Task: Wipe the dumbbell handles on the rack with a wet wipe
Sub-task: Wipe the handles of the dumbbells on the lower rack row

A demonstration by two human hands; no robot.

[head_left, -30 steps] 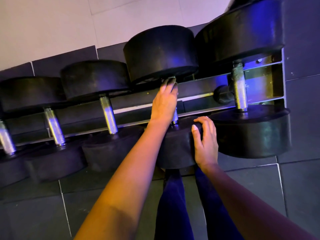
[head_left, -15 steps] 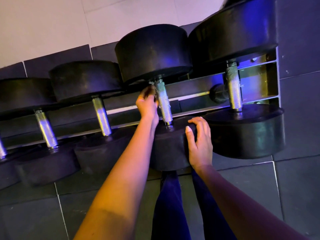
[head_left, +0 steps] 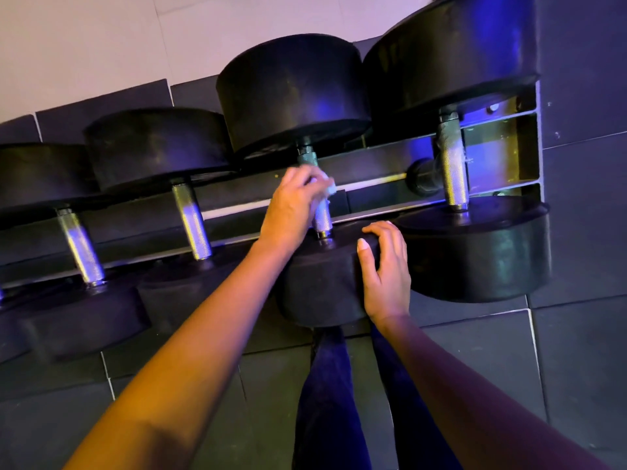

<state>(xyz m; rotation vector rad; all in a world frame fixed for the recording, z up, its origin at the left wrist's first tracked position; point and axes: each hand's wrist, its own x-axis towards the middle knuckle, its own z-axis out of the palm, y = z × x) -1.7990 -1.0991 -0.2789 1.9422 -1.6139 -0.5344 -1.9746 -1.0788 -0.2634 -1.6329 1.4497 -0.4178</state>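
Several black dumbbells lie side by side on a low metal rack [head_left: 373, 184]. My left hand [head_left: 293, 205] is curled round the knurled steel handle [head_left: 322, 217] of the second dumbbell from the right, and a small white wet wipe [head_left: 329, 188] shows between its fingers and the handle. The middle of that handle is hidden by the hand. My right hand [head_left: 385, 269] rests on the near black weight head [head_left: 322, 286] of the same dumbbell, thumb on its top edge and fingers lying over its side.
A larger dumbbell with its handle [head_left: 451, 171] stands to the right at the rack's end. Two more handles [head_left: 191, 220] [head_left: 81, 249] lie to the left. Dark floor tiles [head_left: 559, 368] surround the rack, and my legs [head_left: 325, 401] stand below it.
My left hand slid from the top of the handle off to its left, then came back round its middle with the wipe. My right hand stayed on the weight head.
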